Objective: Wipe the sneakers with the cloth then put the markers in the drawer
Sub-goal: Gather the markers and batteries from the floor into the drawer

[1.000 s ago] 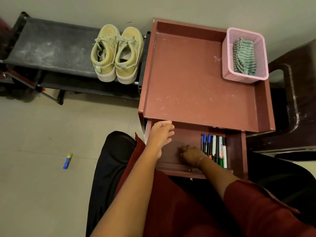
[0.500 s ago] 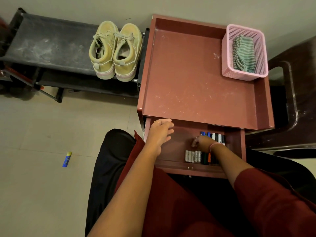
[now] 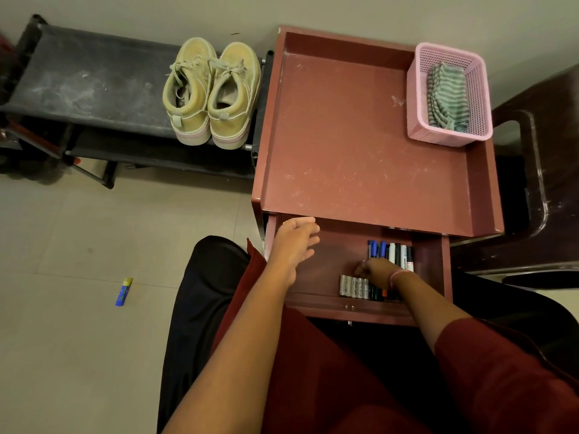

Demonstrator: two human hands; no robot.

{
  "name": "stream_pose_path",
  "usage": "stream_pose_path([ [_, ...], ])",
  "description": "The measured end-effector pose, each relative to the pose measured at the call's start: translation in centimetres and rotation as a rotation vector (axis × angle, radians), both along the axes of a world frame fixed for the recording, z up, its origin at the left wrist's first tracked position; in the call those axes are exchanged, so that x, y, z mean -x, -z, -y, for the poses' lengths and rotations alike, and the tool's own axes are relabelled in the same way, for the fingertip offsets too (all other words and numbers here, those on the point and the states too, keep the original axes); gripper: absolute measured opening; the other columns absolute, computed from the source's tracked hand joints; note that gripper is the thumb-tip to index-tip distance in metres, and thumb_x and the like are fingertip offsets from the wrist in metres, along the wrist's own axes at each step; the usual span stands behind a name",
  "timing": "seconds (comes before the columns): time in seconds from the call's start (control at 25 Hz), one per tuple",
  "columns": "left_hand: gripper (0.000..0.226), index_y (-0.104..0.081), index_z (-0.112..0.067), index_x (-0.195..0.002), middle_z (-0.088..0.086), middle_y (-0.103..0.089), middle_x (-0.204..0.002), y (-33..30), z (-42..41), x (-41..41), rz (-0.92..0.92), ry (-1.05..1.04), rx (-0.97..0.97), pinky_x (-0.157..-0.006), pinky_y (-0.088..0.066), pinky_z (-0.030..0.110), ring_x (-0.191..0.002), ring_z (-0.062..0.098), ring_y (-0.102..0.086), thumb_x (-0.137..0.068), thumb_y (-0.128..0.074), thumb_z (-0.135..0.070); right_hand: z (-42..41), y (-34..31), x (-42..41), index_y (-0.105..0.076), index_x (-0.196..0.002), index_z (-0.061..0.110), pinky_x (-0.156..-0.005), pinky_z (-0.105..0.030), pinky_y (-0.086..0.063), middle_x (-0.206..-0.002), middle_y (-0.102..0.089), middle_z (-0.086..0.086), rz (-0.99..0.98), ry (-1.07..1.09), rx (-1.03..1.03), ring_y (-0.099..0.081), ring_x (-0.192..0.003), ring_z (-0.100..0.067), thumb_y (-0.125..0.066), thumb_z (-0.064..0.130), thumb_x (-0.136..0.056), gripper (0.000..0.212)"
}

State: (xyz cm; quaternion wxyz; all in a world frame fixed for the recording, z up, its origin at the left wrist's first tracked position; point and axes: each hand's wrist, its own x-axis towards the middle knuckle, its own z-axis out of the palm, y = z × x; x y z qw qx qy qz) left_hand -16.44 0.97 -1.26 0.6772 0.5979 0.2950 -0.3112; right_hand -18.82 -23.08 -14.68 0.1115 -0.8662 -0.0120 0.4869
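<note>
Two sneakers on one black rack. One cabinet, one open drawer. One pink basket, one striped cloth inside. Markers in drawer: about seven visible, partly hidden. Batteries: five. One small blue-yellow object on floor. Two hands: left hand, right hand.

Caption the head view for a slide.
Right hand settles markers in the open drawer beside batteries; left hand steadies its side.
</note>
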Motion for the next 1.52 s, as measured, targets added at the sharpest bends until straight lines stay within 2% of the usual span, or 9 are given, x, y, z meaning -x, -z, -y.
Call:
stream_pose_path([
  [0.28,0.024,-0.06,-0.02,-0.116,-0.003,-0.065,-0.111,-0.1,-0.1,0.1,0.001,-0.004,0.007,-0.076,-0.051,0.024,-0.101,0.011,-0.064,-0.092,-0.058,-0.018,-2.7,-1.4,-0.9,-0.062,-0.118,0.012,-0.099,-0.03,-0.044,-0.119,-0.06,-0.007,0.098,-0.057,-0.093,-0.057,-0.107,-0.021,-0.046,-0.005,-0.09,0.036],
  [0.4,0.022,-0.06,-0.02,-0.114,-0.002,-0.065,-0.111,-0.3,0.0,0.2,0.001,0.006,0.002,-0.076,-0.05,0.024,-0.101,0.012,-0.063,-0.092,-0.056,-0.017,-3.8,-2.6,-0.8,-0.065,-0.112,0.009,-0.096,-0.032,-0.045,-0.115,-0.063,-0.009,0.143,-0.031,-0.146,-0.058,-0.106,-0.025,-0.042,-0.005,-0.088,0.035],
  [0.6,0.026,-0.058,-0.018,-0.119,-0.001,-0.063,-0.113,-1.6,-0.6,1.0,-0.006,0.01,-0.001,-0.077,-0.048,0.025,-0.101,0.012,-0.061,-0.093,-0.054,-0.015,-4.9,-6.0,-0.9,-0.067,-0.109,0.005,-0.089,-0.023,-0.043,-0.106,-0.063,0.001,0.211,0.093,-0.165,-0.058,-0.1,-0.016,-0.039,-0.007,-0.087,0.037],
  [0.8,0.028,-0.057,-0.016,-0.121,0.001,-0.062,-0.116,-2.7,-1.7,2.5,0.006,-0.001,-0.006,-0.081,-0.048,0.026,-0.101,0.013,-0.06,-0.094,-0.052,-0.014,-4.6,-4.7,0.2,-0.06,-0.113,-0.008,-0.1,-0.036,-0.044,-0.125,-0.061,-0.016,0.065,0.003,-0.021,-0.055,-0.118,-0.033,-0.037,-0.011,-0.084,0.037],
  [0.96,0.027,-0.058,-0.017,-0.119,0.001,-0.062,-0.115,-2.6,-2.2,2.9,0.005,-0.036,0.022,-0.085,-0.048,0.028,-0.105,0.015,-0.061,-0.093,-0.054,-0.014,-4.8,-3.3,1.0,-0.05,-0.136,0.008,-0.1,-0.023,-0.037,-0.138,-0.052,-0.009,0.0,-0.03,0.038,-0.051,-0.126,-0.022,-0.039,-0.017,-0.081,0.061],
  [1.12,0.026,-0.059,-0.019,-0.118,-0.001,-0.064,-0.114,-2.7,-2.1,2.1,0.018,-0.034,0.042,-0.085,-0.049,0.028,-0.104,0.014,-0.063,-0.093,-0.054,-0.014,-4.8,-2.5,1.5,-0.035,-0.146,0.014,-0.109,-0.027,-0.033,-0.146,-0.038,-0.01,0.056,-0.11,0.07,-0.042,-0.132,-0.027,-0.039,-0.022,-0.075,0.079],
  [1.24,0.026,-0.059,-0.018,-0.118,-0.001,-0.064,-0.114,-2.6,-2.0,1.5,0.017,-0.051,0.047,-0.084,-0.05,0.028,-0.103,0.013,-0.063,-0.093,-0.053,-0.013,-4.7,-1.8,2.1,-0.034,-0.146,0.016,-0.111,-0.032,-0.032,-0.147,-0.036,-0.01,0.082,-0.147,0.099,-0.041,-0.132,-0.029,-0.038,-0.02,-0.077,0.078],
  [1.4,0.026,-0.059,-0.018,-0.118,-0.001,-0.064,-0.115,-2.5,-1.7,1.4,0.012,-0.049,0.059,-0.085,-0.049,0.028,-0.103,0.013,-0.063,-0.094,-0.052,-0.013,-4.6,-1.7,3.0,-0.032,-0.146,0.017,-0.111,-0.036,-0.033,-0.147,-0.035,-0.011,0.042,-0.21,0.131,-0.04,-0.133,-0.03,-0.045,-0.006,-0.085,0.067],
  [1.52,0.026,-0.059,-0.018,-0.119,-0.001,-0.064,-0.114,-2.4,-1.7,1.4,0.021,-0.052,0.066,-0.083,-0.049,0.027,-0.103,0.013,-0.063,-0.094,-0.052,-0.013,-4.7,-2.1,3.1,-0.028,-0.148,0.018,-0.111,-0.038,-0.033,-0.149,-0.035,-0.01,0.012,-0.239,0.169,-0.038,-0.134,-0.029,-0.048,-0.004,-0.085,0.069],
])
